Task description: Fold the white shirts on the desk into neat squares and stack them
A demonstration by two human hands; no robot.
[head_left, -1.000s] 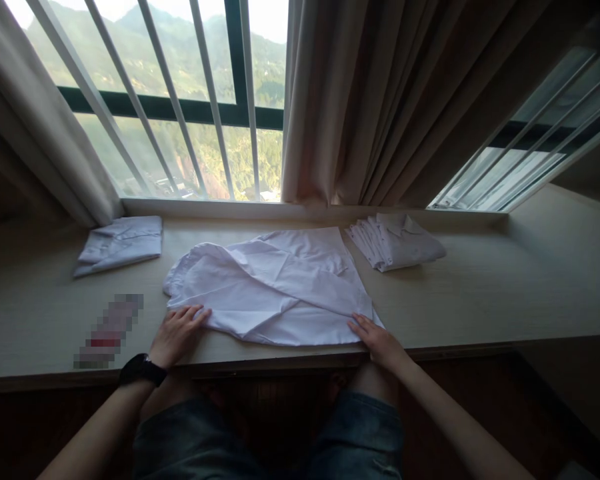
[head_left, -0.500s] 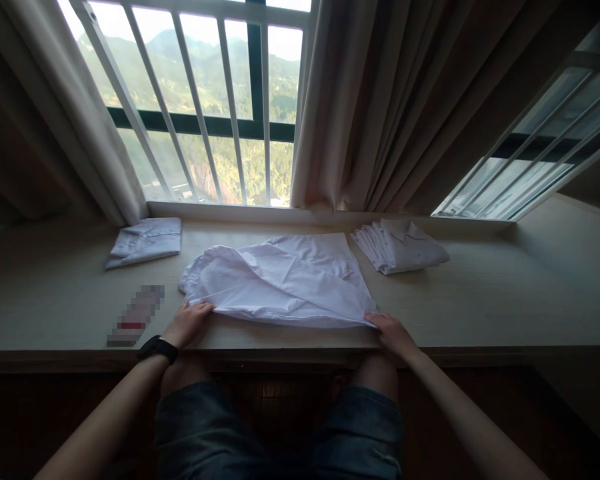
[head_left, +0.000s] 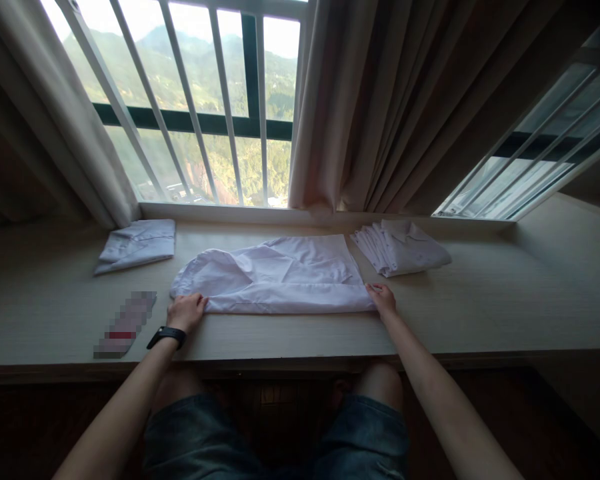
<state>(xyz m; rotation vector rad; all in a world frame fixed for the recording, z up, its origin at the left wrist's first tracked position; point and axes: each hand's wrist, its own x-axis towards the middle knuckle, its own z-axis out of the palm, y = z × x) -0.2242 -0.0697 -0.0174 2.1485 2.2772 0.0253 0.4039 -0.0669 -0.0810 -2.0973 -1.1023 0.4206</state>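
Sitting at a long pale wooden ledge [head_left: 480, 313] under the window [head_left: 205, 107], we face the widest things first: barred glass with green hills behind it, and a heavy beige curtain [head_left: 380, 100] hanging down to the back of the ledge at the middle and right, with another curtain panel [head_left: 55, 113] at the left.

Next in size is the white shirt [head_left: 280, 275] lying flat in front of us, folded into a long band that runs left to right across the middle of the ledge, its rounded end at the left and its straight end at the right.

To its right, just beside the far corner, sits a stack of folded white shirts [head_left: 403, 247]. Well apart on the left lies a single folded white shirt [head_left: 136, 244], near the window frame.

Our left hand [head_left: 186, 312], a black watch [head_left: 166, 335] on the wrist, rests at the near left edge of the shirt, fingers curled onto the cloth; we cannot tell whether it pinches the fabric or only presses it. Our right hand [head_left: 381, 298] is at the near right corner, fingertips closed on the hem.

A small blurred object [head_left: 125, 325] lies on the ledge left of our left hand.
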